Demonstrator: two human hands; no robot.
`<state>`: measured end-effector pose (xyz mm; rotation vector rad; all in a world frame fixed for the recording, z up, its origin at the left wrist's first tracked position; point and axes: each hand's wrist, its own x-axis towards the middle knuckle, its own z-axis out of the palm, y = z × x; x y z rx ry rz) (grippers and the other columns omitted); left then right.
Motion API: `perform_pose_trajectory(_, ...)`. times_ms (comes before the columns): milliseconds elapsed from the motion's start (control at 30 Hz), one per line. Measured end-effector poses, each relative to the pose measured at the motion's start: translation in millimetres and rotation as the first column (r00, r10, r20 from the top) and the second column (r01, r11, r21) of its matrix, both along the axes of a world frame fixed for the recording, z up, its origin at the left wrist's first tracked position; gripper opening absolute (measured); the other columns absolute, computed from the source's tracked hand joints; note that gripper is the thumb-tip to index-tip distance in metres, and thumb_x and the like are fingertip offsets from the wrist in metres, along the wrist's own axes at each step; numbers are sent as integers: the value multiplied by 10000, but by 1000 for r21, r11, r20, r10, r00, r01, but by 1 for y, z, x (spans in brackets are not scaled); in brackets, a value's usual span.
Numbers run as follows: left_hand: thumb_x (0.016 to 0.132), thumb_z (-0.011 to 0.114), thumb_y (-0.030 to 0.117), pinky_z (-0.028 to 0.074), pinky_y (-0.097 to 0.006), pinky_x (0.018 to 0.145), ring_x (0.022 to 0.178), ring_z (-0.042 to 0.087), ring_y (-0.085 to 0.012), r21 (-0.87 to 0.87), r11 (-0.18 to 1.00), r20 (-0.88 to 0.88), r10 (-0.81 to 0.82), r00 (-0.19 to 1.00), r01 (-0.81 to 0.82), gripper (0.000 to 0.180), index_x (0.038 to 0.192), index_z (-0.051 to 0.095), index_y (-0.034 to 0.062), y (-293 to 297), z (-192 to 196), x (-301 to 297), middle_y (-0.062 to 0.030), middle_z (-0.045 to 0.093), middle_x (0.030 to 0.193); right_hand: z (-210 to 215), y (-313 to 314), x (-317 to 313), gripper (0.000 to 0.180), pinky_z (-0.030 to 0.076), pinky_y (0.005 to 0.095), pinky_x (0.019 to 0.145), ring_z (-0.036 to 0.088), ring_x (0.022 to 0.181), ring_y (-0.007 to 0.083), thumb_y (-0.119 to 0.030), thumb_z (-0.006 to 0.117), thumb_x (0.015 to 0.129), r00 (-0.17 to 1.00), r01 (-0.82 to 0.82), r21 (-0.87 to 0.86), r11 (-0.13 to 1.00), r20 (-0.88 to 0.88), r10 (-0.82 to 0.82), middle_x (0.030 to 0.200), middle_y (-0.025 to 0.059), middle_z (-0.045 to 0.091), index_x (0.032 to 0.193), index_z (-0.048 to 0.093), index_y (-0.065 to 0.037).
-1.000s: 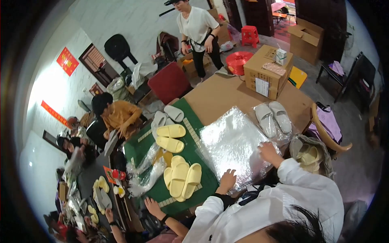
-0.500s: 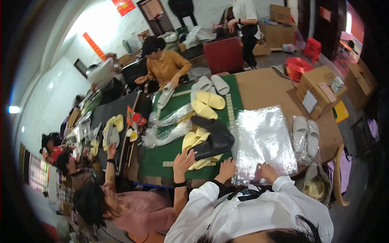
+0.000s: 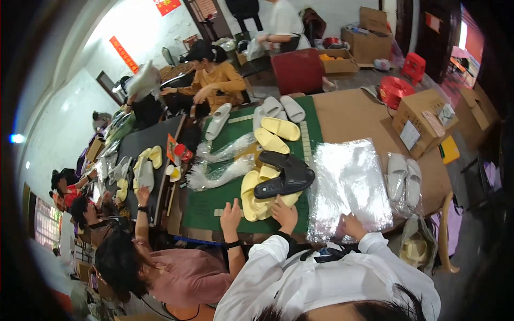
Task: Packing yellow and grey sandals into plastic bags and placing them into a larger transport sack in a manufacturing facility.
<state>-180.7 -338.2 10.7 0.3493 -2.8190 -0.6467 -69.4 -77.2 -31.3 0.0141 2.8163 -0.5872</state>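
Note:
My left hand reaches to the near edge of a pile of slippers, fingers stretched out and not wrapped round anything. Its fingertips are by a black slipper and a pale yellow slipper under it. A second black slipper lies crossed with the first. To the right, my right hand rests on the near edge of a stack of clear plastic bags, its fingers spread on the shiny film.
A co-worker's open hand hovers left of the slippers. More yellow slippers, grey slippers and crumpled plastic bags lie on the green mat. Bagged grey slippers and a cardboard box are on the right.
My left hand has moved forward from the table edge to the slippers. The black slippers now lie crossed differently. Across the table, the person in yellow has let go of a grey slipper.

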Motion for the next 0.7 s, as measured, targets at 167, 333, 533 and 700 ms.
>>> perform_pose_trajectory(167,715,566,46,340,-455,905,1066,389,-465,432,899,-2,-88,996,80,818,1382,96,98,5,16,-24,-344,297,1219,-27,14,3,520,404,447,863,467,1021,402,-226,605,717,998,26,32,999,-63,-24,1099,256,483,1180,439,-59)
perform_pose_trajectory(333,692,555,-48,311,-469,948,1086,399,-436,584,811,-59,23,998,16,868,1388,61,111,-1,19,-49,-311,303,1229,-1,10,-1,448,401,445,852,476,1004,391,-196,629,688,999,38,-11,999,-7,-38,1043,224,511,1092,476,-79)
perform_pose_trajectory(533,684,600,-78,335,-447,953,1117,394,-394,750,661,-74,112,991,-18,915,1390,65,151,8,34,-65,-276,290,1248,3,12,3,285,420,488,795,493,954,433,-196,534,763,1000,19,-79,997,-2,-19,1013,251,511,1042,518,-141)
perform_pose_trajectory(700,682,564,-144,373,-403,913,1111,408,-294,798,601,-121,217,969,-34,917,1391,78,174,19,86,-63,-206,253,1298,-39,23,7,295,430,476,790,491,972,419,-207,548,756,998,-35,-10,999,-49,34,1028,231,517,1045,520,-155)
